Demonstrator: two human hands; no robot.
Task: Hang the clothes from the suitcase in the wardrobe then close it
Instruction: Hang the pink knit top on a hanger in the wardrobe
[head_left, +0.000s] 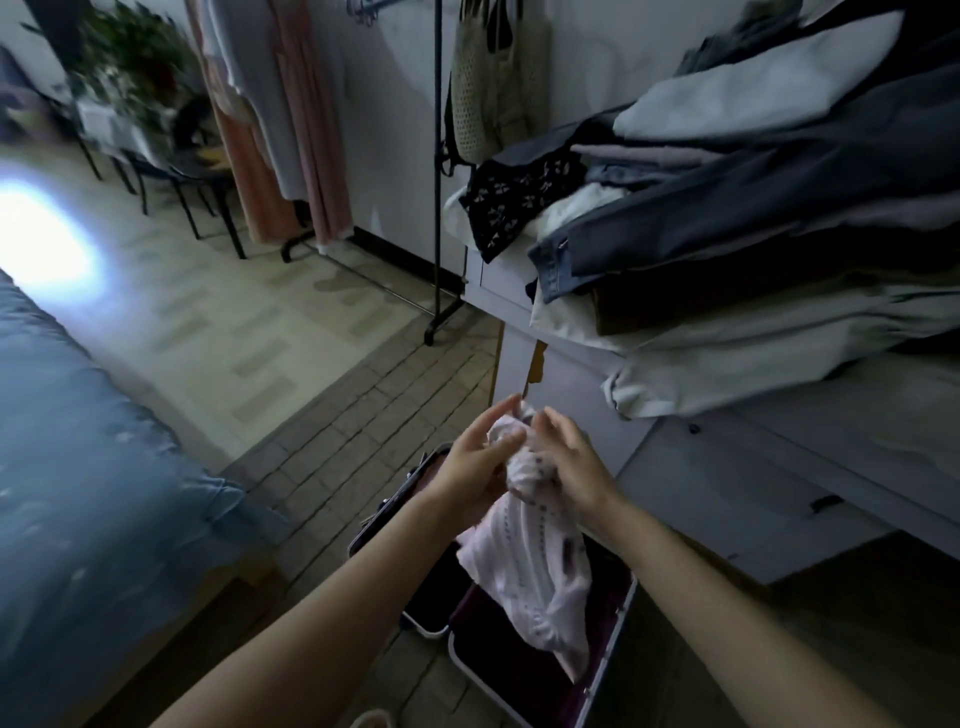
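I hold a pale pink top (524, 540) with both hands above the open suitcase (618, 603), which lies on the floor at about 6 o'clock from my hands. My left hand (475, 460) grips the bunched upper part from the side, with the fingers curled on the cloth. My right hand (569, 467) pinches the same bunch from the other side. The two hands are very near, almost touching.

To do this step well, I think I should first find the neck or the shoulders before I lift more, and then pull the hands apart so the cloth opens flat. After this it will go on a hanger easily. The clothes rack (438, 171) stands at about 12 o'clock, well apart from me.

The top is thin and soft, with rows of small dark dots. Its lower part hangs down twisted into the suitcase. It looks light and will fold on itself easily.
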